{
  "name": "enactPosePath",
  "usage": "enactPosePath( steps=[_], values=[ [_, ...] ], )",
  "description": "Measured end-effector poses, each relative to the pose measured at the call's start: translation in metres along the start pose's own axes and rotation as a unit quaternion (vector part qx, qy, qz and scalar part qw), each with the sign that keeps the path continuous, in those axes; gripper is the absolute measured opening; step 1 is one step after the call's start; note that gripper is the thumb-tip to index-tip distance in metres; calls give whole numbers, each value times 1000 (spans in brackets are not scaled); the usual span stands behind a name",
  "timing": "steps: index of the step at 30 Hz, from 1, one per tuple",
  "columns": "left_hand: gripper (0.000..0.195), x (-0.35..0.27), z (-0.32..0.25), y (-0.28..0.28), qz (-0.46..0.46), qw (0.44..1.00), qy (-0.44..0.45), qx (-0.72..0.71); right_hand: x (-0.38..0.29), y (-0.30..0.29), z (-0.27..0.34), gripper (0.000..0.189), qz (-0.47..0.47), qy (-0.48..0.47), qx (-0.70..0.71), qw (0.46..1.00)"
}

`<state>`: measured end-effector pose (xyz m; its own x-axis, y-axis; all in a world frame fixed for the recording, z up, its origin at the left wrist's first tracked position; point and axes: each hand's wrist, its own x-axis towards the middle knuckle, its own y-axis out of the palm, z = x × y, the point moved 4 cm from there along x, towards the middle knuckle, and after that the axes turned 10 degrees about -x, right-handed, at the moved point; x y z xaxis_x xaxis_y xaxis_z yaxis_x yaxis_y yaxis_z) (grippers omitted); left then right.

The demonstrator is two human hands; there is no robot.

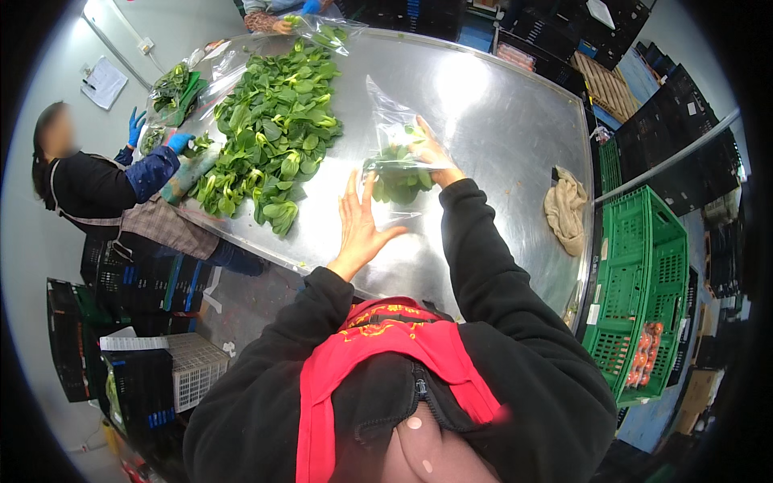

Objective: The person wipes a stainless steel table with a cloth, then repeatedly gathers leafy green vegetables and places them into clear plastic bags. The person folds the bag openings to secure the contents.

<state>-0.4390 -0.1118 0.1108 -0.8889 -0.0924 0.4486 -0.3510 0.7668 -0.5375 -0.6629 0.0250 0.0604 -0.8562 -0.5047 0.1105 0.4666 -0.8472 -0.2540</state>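
Note:
A clear plastic bag with leafy greens in it lies on the stainless steel table before me. My right hand holds the bag and greens from the right side. Just left of the bag, my left hand is spread with thumb and fingers apart, its fingertips close to the plastic; whether they touch it I cannot tell. To the left, a large pile of loose bok choy-like greens covers that part of the table.
A co-worker in blue gloves stands at the left edge, and another person's hand handles a bag at the far edge. A beige cloth lies on the right. Green plastic crates, one with packed tomatoes, stand beyond the right edge.

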Motion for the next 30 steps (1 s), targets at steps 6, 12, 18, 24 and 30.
enactPosePath(
  steps=[6,12,18,24,30],
  values=[
    [74,-11,42,-3,-88,967,-142,-189,-9,4,16,27,-22,89,330,940],
    [18,-45,-35,-9,106,976,150,-115,-5,11,-7,61,-174,93,537,820],
    [70,21,-56,-33,-122,979,145,79,-4,32,17,116,-178,59,298,936],
    [30,86,-31,-31,-59,965,217,137,-1,37,33,118,-158,31,194,968],
    [17,82,-69,-20,-96,955,281,5,31,41,-35,112,-235,41,-280,930]
  ],
)
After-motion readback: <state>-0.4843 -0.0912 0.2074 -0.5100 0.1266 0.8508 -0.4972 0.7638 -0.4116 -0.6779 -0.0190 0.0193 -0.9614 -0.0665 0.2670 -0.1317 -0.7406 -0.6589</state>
